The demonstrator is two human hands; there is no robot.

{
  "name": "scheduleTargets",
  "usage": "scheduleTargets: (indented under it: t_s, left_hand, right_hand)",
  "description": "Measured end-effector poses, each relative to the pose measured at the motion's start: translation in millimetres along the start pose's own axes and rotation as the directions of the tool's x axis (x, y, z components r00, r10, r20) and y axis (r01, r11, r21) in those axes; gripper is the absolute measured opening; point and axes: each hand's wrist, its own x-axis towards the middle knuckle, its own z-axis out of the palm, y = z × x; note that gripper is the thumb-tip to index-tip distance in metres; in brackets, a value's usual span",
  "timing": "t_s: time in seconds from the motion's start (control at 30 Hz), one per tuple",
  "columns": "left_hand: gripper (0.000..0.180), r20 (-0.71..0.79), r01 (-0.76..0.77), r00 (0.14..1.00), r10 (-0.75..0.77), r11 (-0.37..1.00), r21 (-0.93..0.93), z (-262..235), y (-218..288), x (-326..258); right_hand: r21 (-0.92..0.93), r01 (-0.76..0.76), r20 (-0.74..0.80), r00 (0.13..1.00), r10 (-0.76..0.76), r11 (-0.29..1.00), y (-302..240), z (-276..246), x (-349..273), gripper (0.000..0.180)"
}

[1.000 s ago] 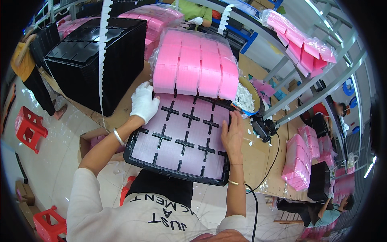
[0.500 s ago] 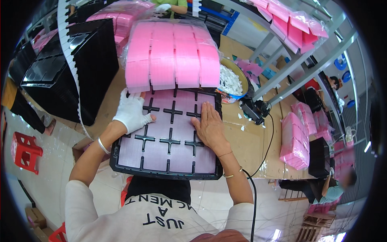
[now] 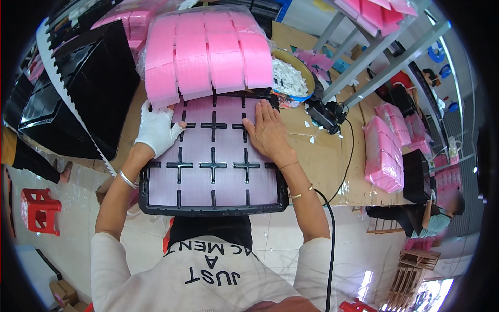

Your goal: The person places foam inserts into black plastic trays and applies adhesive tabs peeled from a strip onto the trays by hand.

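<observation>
A black plastic tray with cross-shaped dividers lies in front of me, lined with pale pink sheets. My left hand, in a white glove, rests flat on the tray's upper left part. My right hand, bare, lies flat with fingers spread on the tray's upper right part. Neither hand holds anything. Just beyond the tray sits a big bag of stacked pink sheets, its lower edge overlapping the tray's far rim.
Stacks of black trays stand at the left. A round bowl of white bits and a black tool with a cable lie to the right on the brown table. More pink bundles sit further right. A red stool stands on the floor.
The view has drawn closer over the tray. My right hand slid from the tray's right edge onto its upper right part; the gloved left hand stays at the upper left.
</observation>
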Motion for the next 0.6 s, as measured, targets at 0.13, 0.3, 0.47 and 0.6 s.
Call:
scheduleTargets:
  t_s: [0.13, 0.3, 0.47, 0.6]
  left_hand:
    - [0.070, -0.126, -0.006, 0.992, 0.007, 1.000, 0.013, -4.7, 3.6, -36.5]
    - [0.090, 0.069, -0.237, 0.966, 0.250, 0.958, -0.160, -60.2, 53.8, -140.2]
    - [0.084, 0.170, -0.198, 0.961, 0.218, 0.972, -0.127, -56.2, 48.8, -185.7]
    - [0.062, -0.206, -0.209, 0.963, 0.173, 0.963, -0.168, -36.4, 40.6, -215.5]
  right_hand:
    - [0.160, 0.044, -0.105, 0.994, -0.027, 0.986, -13.5, -25.2, -36.8, 0.073]
    - [0.266, 0.095, 0.074, 0.990, -0.119, 0.959, -70.7, -100.7, -165.2, 0.075]
    - [0.207, 0.032, -0.008, 0.999, -0.031, 0.978, -64.9, -84.7, -220.2, 0.063]
    - [0.319, 0.125, -0.314, 0.949, -0.019, 0.939, -58.6, -65.7, -225.8, 0.037]
